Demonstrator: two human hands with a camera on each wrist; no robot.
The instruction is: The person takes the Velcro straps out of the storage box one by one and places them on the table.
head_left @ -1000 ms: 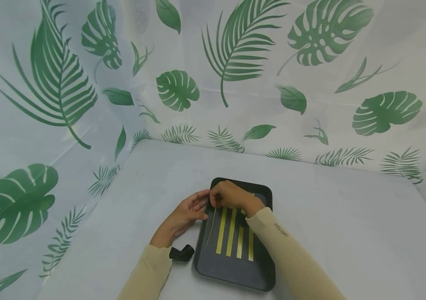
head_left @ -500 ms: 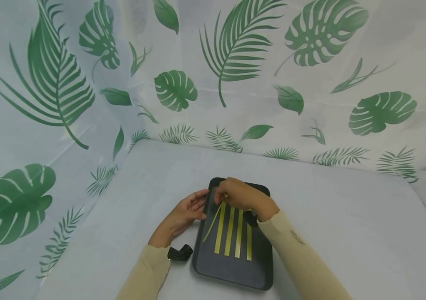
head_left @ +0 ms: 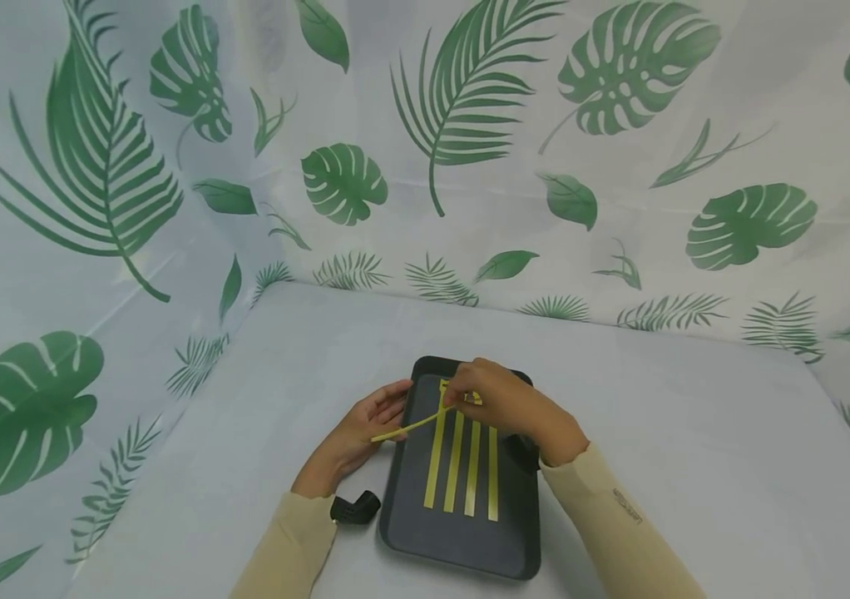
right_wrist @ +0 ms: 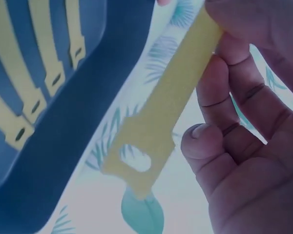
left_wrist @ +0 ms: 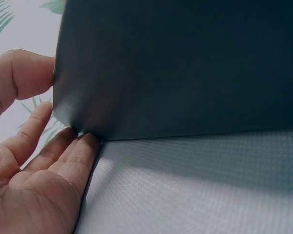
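My right hand [head_left: 503, 403] is above the upper part of a dark tray [head_left: 462, 551] and pinches a yellow cable strap [head_left: 413, 425] between thumb and fingers. In the right wrist view the held strap [right_wrist: 173, 95] ends in a wider head with an oval slot. In the head view its other end reaches left across the tray's rim, in front of my left hand [head_left: 360, 426]. The fingers [left_wrist: 78, 158] of my left hand touch the tray's outer wall [left_wrist: 161, 73], fairly straight. Several similar yellow straps [head_left: 457, 474] lie side by side in the tray, slotted heads at the far end.
The tray rests on a white table surface [head_left: 305, 349]. Behind and to the left hangs a white sheet [head_left: 500, 191] printed with green leaves. A black wrist device [head_left: 355, 507] sits at my left cuff, near the tray's left edge.
My right hand has moved right and lifted the yellow strap from the tray's left side. The strap's free end has swung up and left over the rim. My left hand stays at the tray.
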